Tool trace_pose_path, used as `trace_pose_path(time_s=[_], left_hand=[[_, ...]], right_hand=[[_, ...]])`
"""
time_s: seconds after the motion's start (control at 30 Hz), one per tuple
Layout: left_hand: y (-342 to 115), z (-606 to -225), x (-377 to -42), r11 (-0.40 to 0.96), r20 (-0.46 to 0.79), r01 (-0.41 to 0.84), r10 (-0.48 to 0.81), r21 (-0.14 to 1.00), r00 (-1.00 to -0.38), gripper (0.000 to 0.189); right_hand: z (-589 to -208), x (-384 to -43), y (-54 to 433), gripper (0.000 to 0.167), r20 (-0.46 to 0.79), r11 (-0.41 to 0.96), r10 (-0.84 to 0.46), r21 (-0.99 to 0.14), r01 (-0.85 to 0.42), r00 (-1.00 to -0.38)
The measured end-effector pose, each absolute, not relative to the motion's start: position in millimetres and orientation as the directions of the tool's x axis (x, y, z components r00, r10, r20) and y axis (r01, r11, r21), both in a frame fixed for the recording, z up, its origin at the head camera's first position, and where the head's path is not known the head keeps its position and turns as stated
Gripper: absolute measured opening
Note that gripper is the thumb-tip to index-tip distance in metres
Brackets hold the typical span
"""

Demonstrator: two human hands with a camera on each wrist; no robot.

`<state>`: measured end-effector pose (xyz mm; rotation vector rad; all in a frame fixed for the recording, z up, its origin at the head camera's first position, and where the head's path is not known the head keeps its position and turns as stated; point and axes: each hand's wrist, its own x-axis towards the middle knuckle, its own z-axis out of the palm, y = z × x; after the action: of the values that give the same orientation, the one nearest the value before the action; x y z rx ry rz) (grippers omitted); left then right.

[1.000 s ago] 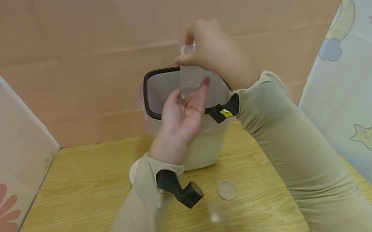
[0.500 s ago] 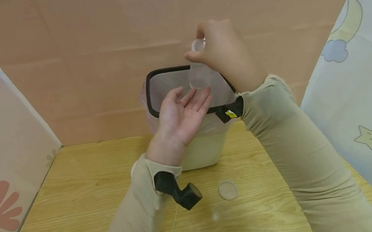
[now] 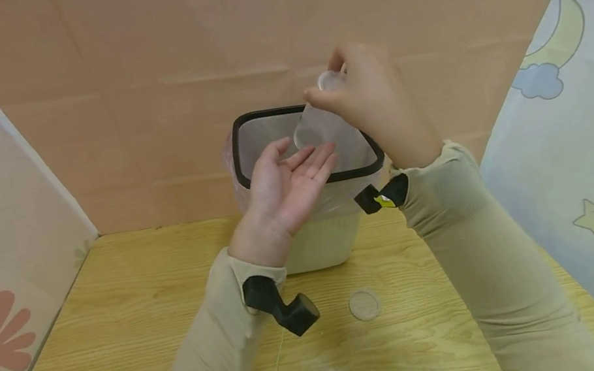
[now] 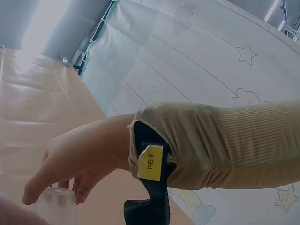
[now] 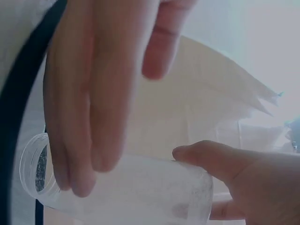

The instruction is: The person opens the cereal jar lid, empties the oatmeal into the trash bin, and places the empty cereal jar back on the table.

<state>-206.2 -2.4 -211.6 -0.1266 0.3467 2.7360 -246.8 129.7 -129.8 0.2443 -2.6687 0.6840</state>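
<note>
My right hand (image 3: pixel 378 105) grips a clear plastic jar (image 3: pixel 315 124) by its base, above the bin. The jar is tilted, its open mouth pointing down and to the left. In the right wrist view, the threaded rim of the jar (image 5: pixel 33 171) shows at the left, with dark specks visible inside the mouth. My left hand (image 3: pixel 292 193) lies palm up beneath the jar's mouth, fingers straight, fingertips right at the rim. In the left wrist view, the right hand (image 4: pixel 79 159) curls round the jar's base (image 4: pixel 58 204).
Under both hands stands a waste bin with a black rim (image 3: pixel 237 156) and a thin plastic liner. A clear round lid (image 3: pixel 364 305) lies on the wooden table (image 3: pixel 147 318), near a thin pale stick (image 3: pixel 276 361). Fabric walls enclose the back and sides.
My right hand has shifted right and slightly down, tilting the jar's mouth to the left. The left fingers have straightened out under it.
</note>
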Motion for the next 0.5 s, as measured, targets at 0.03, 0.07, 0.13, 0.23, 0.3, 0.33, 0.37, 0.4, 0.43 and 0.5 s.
trace_pose_path(time_s=[0.03, 0.07, 0.13, 0.23, 0.3, 0.33, 0.37, 0.4, 0.43, 0.5], left_hand=[[-2, -212, -206, -0.897, -0.135, -0.379, 0.357, 0.227, -0.924, 0.061], [-2, -212, -207, -0.896, -0.136, -0.378, 0.355, 0.234, -0.925, 0.061], [-2, -212, -207, -0.893, -0.137, -0.375, 0.351, 0.250, -0.926, 0.061], [-1, -212, -208, -0.889, -0.125, -0.366, 0.344, 0.276, -0.931, 0.061], [-1, -212, -208, -0.890, -0.112, -0.349, 0.331, 0.294, -0.937, 0.061], [-1, -212, -208, -0.890, -0.106, -0.339, 0.322, 0.304, -0.941, 0.061], [-1, -212, -208, -0.890, -0.100, -0.330, 0.314, 0.314, -0.944, 0.061], [-1, -212, -208, -0.891, -0.094, -0.321, 0.307, 0.322, -0.947, 0.061], [-1, -212, -208, -0.890, -0.091, -0.313, 0.299, 0.332, -0.950, 0.061], [-1, -212, -209, -0.888, -0.091, -0.301, 0.288, 0.347, -0.953, 0.061]], right_hand=[[-132, -244, 130, 0.050, 0.404, 0.857, -0.073, -0.442, -0.264, -0.912], [-135, -241, 131, 0.050, 0.411, 0.846, -0.072, -0.458, -0.274, -0.909], [-139, -236, 132, 0.050, 0.428, 0.829, -0.069, -0.478, -0.291, -0.901], [-143, -230, 134, 0.050, 0.457, 0.811, -0.062, -0.496, -0.312, -0.887], [-147, -226, 135, 0.048, 0.485, 0.798, -0.056, -0.504, -0.331, -0.873], [-148, -224, 135, 0.047, 0.501, 0.792, -0.054, -0.505, -0.342, -0.864], [-151, -223, 136, 0.046, 0.521, 0.784, -0.052, -0.507, -0.358, -0.852], [-153, -221, 137, 0.045, 0.542, 0.775, -0.051, -0.508, -0.376, -0.839], [-156, -220, 138, 0.044, 0.558, 0.767, -0.050, -0.510, -0.390, -0.828], [-161, -216, 139, 0.042, 0.592, 0.747, -0.052, -0.512, -0.425, -0.804]])
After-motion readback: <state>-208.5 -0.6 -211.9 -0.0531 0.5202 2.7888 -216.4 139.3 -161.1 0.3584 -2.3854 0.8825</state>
